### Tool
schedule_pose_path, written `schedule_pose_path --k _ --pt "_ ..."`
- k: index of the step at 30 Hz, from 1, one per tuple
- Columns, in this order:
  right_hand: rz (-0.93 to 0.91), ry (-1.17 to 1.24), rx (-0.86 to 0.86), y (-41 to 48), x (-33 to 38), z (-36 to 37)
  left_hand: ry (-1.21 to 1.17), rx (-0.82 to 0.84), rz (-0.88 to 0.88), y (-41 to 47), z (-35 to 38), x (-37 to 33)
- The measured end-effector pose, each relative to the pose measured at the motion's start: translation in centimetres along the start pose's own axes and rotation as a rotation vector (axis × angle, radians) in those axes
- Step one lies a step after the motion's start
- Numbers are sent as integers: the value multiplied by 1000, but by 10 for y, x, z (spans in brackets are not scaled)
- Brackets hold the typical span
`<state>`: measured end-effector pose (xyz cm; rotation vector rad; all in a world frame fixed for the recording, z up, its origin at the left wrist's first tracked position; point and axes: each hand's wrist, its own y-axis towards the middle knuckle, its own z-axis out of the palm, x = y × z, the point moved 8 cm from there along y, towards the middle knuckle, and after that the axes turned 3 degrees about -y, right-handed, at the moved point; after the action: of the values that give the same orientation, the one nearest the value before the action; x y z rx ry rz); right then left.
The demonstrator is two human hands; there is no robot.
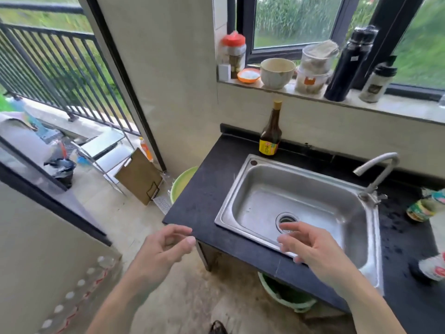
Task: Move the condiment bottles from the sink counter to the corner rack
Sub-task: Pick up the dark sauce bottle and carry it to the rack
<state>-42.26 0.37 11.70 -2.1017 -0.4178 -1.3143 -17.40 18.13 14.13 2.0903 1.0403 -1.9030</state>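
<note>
- Black sink counter [204, 196] fills your right side, steel sink [243, 184] set in it.
- Corner rack [103, 144] stands well apart, off to your left near railing.
- Your left hand [166, 247] hovers off counter's front corner; your right hand [310, 249] hovers over sink's near rim. Both are empty, fingers loosely spread.
- Dark sauce bottle [269, 133] stands upright at counter's back edge against wall, just behind sink.
- Step, by my read: reach for pickup, bottle not yet touched.
- Next: reach across sink, wrap bottle's body, lift clear, carry left to rack.
</note>
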Motion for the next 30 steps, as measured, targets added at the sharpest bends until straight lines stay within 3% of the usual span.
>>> schedule_pose_path --k 8,15,19,23,30 --pt "97 7 -77 89 14 -14 33 172 -95 95 14 -9" --pt "94 -24 -95 215 33 -32 91 59 -98 200 -6 -35" --pt "98 -30 -152 287 40 -44 145 139 -114 244 15 -45" --pt "130 -60 -306 348 39 -72 139 273 -176 269 39 -43" --pt "173 -96 -653 442 59 -116 160 323 -230 328 22 -22"
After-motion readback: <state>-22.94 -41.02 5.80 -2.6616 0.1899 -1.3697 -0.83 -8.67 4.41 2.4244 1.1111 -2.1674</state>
